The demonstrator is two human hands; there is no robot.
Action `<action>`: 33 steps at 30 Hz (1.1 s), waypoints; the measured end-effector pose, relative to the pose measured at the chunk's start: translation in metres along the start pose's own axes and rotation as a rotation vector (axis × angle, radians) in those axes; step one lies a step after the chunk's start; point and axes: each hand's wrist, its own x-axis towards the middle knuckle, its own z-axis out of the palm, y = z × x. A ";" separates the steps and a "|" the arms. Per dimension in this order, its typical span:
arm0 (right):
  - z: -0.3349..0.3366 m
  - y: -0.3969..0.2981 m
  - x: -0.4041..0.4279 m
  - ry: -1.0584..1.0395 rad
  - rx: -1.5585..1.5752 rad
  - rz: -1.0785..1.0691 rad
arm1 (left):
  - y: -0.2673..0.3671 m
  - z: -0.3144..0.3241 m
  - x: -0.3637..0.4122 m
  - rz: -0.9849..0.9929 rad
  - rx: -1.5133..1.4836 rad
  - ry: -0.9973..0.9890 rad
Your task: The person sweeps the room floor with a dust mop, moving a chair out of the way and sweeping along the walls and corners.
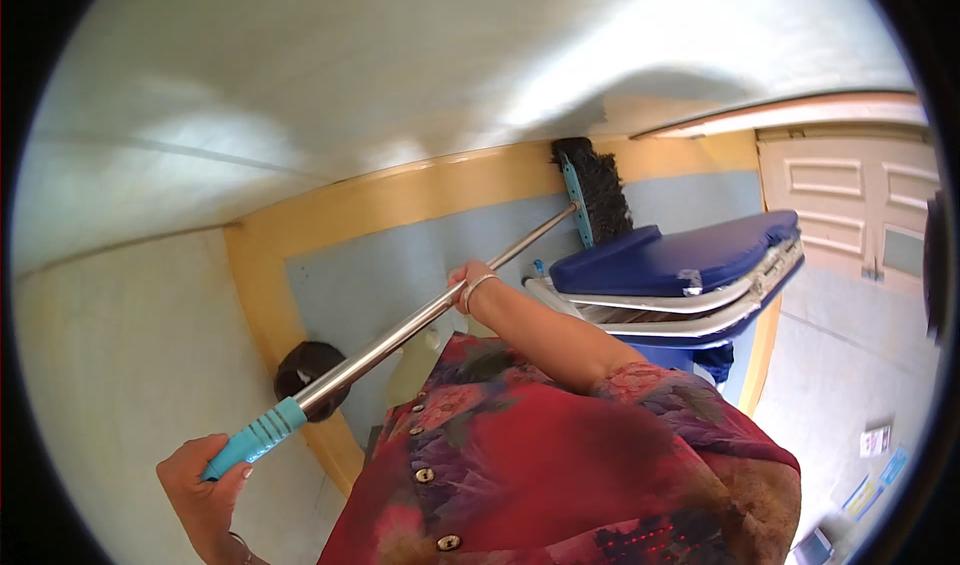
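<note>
Both hands are on a long-handled broom, its metal pole (382,356) slanting from lower left to upper right. My left hand (206,471) grips the end of the teal handle grip (259,437), with the thumb along it. Farther up, my right hand (474,283), a bangle at its wrist, is closed around the pole. At the far end, the broom head has a teal bar (576,197) and black bristles (604,193). It lies over the yellow border where floor meets wall; whether it touches the surface I cannot tell.
Right of the pole stands a folded item with blue padding (675,257) and a white tubular frame (675,329). A dark rounded object (309,376) sits partly behind the pole. Pale walls (285,77) enclose the blue-grey floor (360,280); a panelled door (832,190) is at right.
</note>
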 end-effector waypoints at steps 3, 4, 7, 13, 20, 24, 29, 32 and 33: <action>0.020 0.057 -0.020 0.064 -0.100 0.049 | -0.042 -0.030 -0.041 -0.003 0.006 0.092; 0.024 0.075 -0.022 0.021 -0.142 0.085 | -0.054 -0.039 -0.053 0.009 -0.007 0.117; 0.044 0.136 -0.048 0.032 -0.352 0.106 | -0.086 -0.072 -0.104 -0.121 -0.018 0.171; 0.071 0.284 -0.043 0.068 -0.780 0.112 | -0.144 -0.108 -0.245 -0.478 0.366 0.319; 0.072 0.449 -0.048 -0.036 -1.254 0.127 | -0.158 -0.074 -0.371 -1.014 0.230 0.505; 0.034 0.504 -0.045 -0.056 -1.383 0.028 | -0.150 -0.039 -0.427 -1.108 0.264 0.373; -0.008 0.544 -0.035 -0.024 -1.560 -0.027 | -0.155 -0.043 -0.426 -1.605 -0.232 0.480; -0.019 0.551 -0.017 -0.151 -1.621 0.209 | -0.183 -0.016 -0.451 -1.688 -0.302 0.621; -0.020 0.556 -0.014 -0.141 -1.628 0.213 | -0.192 -0.017 -0.452 -1.692 -0.308 0.628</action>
